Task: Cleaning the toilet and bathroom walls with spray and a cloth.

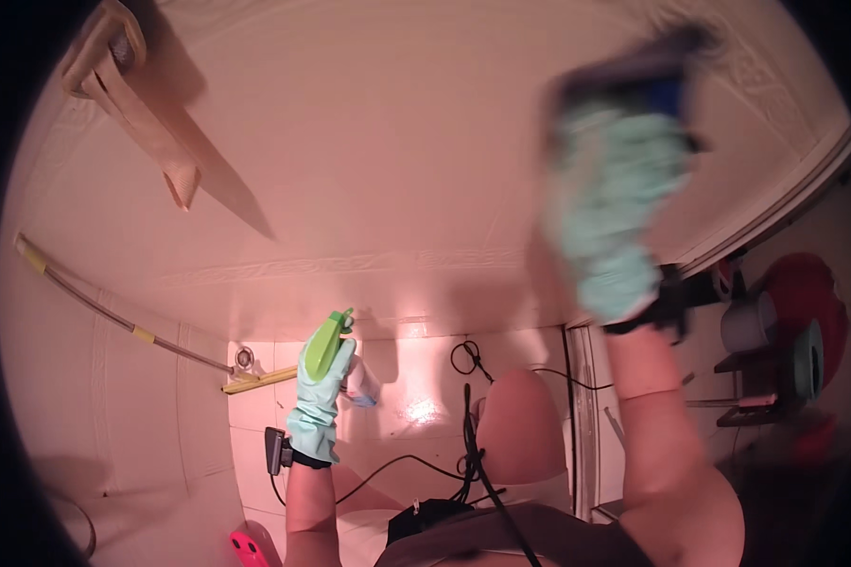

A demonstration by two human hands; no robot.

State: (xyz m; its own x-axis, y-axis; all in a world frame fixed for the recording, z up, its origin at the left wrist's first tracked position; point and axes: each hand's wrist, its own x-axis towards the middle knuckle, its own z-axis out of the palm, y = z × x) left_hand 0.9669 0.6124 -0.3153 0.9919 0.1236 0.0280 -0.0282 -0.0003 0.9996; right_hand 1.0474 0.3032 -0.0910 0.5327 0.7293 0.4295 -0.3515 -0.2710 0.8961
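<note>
My left hand (pixel 320 406), in a mint-green rubber glove, is wrapped round a spray bottle (pixel 325 346) with a bright green trigger head. Its pale, see-through body shows partly beside my fingers, low over the tiled floor. Up at the right, my right hand (pixel 619 208) wears the same kind of glove and is smeared by motion. It grips a dark cloth-like pad (pixel 667 71) with a blue patch, at the light tiled wall (pixel 378 142). Whether the pad touches the wall cannot be made out. Black bands circle both wrists.
A beige cloth strip (pixel 142 132) hangs from the wall at upper left. Below it runs a hose (pixel 104 310) with yellow bands, near a floor drain (pixel 244 357) and a yellow bar (pixel 260 380). Black cables (pixel 397 460) cross in front of me. A cluttered shelf (pixel 742 364) stands right, beyond a door track (pixel 581 425).
</note>
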